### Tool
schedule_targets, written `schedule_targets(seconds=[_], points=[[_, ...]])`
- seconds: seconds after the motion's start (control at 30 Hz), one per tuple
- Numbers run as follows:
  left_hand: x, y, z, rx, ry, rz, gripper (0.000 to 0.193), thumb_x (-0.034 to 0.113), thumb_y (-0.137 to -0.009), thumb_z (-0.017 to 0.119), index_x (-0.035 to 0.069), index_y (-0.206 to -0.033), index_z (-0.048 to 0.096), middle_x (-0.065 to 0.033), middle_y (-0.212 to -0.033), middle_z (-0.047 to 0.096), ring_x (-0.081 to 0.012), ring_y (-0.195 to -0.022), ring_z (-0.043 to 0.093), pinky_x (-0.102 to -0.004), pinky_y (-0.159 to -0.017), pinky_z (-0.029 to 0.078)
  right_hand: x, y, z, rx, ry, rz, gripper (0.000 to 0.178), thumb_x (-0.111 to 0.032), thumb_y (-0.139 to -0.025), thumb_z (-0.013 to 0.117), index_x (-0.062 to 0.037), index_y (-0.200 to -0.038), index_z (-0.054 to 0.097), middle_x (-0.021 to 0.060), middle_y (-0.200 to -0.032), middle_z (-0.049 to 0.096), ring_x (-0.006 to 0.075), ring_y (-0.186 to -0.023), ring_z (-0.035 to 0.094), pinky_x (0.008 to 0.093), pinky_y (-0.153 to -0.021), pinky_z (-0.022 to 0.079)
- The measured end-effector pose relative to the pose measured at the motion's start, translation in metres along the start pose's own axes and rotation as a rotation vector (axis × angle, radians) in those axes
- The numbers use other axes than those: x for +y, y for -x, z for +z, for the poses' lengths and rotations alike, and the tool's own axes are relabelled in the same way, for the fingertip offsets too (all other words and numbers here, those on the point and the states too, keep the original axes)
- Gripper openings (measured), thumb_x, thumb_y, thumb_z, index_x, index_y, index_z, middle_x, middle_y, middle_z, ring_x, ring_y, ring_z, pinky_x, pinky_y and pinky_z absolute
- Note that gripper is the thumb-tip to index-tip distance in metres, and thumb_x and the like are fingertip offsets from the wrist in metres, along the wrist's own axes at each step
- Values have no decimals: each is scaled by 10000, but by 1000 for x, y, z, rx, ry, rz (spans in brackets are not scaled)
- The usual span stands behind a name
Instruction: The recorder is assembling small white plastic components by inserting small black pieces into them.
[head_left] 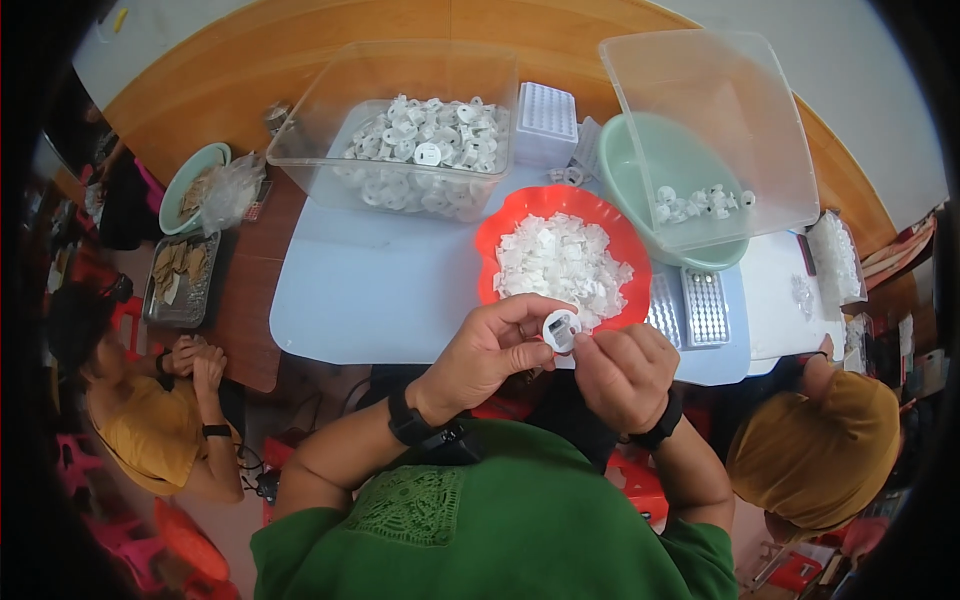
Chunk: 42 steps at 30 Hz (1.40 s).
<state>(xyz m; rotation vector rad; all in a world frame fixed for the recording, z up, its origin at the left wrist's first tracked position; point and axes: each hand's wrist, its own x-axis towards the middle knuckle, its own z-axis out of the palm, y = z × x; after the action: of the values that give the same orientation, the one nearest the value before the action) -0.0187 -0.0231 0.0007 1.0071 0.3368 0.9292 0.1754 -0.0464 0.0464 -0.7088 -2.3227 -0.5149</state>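
Note:
Between the thumb and fingers of my left hand [482, 348] is a small round white plastic part [562, 331], with a dark piece showing in its face. My right hand [630, 378] is closed in a pinch at the part's right edge. Its fingertips touch the part, and anything small between them is hidden. Both hands are over the near rim of a wavy red bowl [488, 243], which is heaped with small translucent white pieces [560, 258].
A clear bin [300, 150] of round white parts stands behind, left of a white block with holes [547, 112]. Another clear bin [700, 70] rests tilted on a green basin [622, 165]. Trays of silvery discs [706, 306] lie right. People sit on both sides.

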Motion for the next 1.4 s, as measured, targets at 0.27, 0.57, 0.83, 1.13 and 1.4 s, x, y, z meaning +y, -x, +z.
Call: schedule_targets(seconds=[0.27, 0.57, 0.83, 1.13, 1.4], points=[[-2, 0, -2, 42, 59, -14, 364, 30, -881, 592, 4, -1233, 501, -34, -1040, 598, -98, -940, 585, -227, -750, 501, -20, 1, 9, 149, -594, 720, 246, 53, -711, 676, -5, -935, 595, 106, -786, 582, 194, -640, 592, 275, -538, 461], [-13, -3, -6, 55, 141, -59, 381, 50, -856, 632, 27, -1217, 512, -57, -1118, 578, -130, -963, 582, -264, -765, 524, -22, 6, 17, 191, -1257, 1263, 75, -9, -857, 603, 40, -912, 594, 60, -777, 641, 81, -641, 592, 207, -542, 479], [-18, -3, -5, 70, 162, -55, 392, 68, -870, 621, 18, -1243, 513, -59, -1102, 599, -127, -912, 583, -261, -741, 506, -20, 7, 18, 166, -1327, 1322, 52, -4, -847, 614, 29, -876, 586, 65, -762, 646, 77, -623, 596, 198, -537, 470], [-17, -2, -1, 80, 61, -87, 338, 42, -893, 580, 7, -1227, 538, -32, -1006, 610, -87, -811, 577, -223, -716, 487, -9, -2, 16, 123, -1113, 1246, 159, -30, -771, 698, -3, -836, 557, 13, -702, 596, 52, -623, 572, 186, -540, 450], [-18, -3, -2, 71, -133, -37, 348, 16, -875, 591, 9, -1220, 548, -23, -988, 604, -90, -803, 582, -221, -714, 496, -6, -3, 19, 104, -1216, 1326, 191, -31, -756, 708, -4, -806, 525, 25, -721, 591, 48, -594, 563, 183, -497, 438]])
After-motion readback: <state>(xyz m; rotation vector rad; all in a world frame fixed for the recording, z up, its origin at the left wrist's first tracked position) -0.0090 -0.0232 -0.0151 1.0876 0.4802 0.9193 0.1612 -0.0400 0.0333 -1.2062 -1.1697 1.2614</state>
